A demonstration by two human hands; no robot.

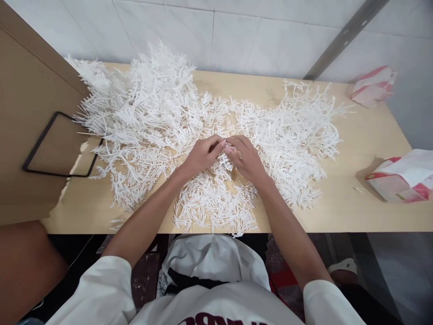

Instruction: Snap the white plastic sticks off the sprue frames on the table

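Observation:
My left hand (pixel 204 154) and my right hand (pixel 244 156) meet over the middle of the table, their fingertips nearly touching. Between them is a white branched plastic piece (pixel 222 168), pinched by both hands. A tall heap of white branched pieces (pixel 152 99) spreads to the left, and another heap (pixel 294 131) lies to the right. Below my hands, close to the table's front edge, small white spiky pieces (pixel 216 205) are scattered in a loose layer. My fingers partly hide the piece they hold.
The tan table (pixel 352 180) stands against a tiled wall (pixel 233 40). At its left rises a cardboard box (pixel 34 90) with a black rectangular frame (pixel 40 141) on it. Red-and-white tissue packs (pixel 399 178) sit at the right. A bare limb (pixel 27 271) shows at lower left.

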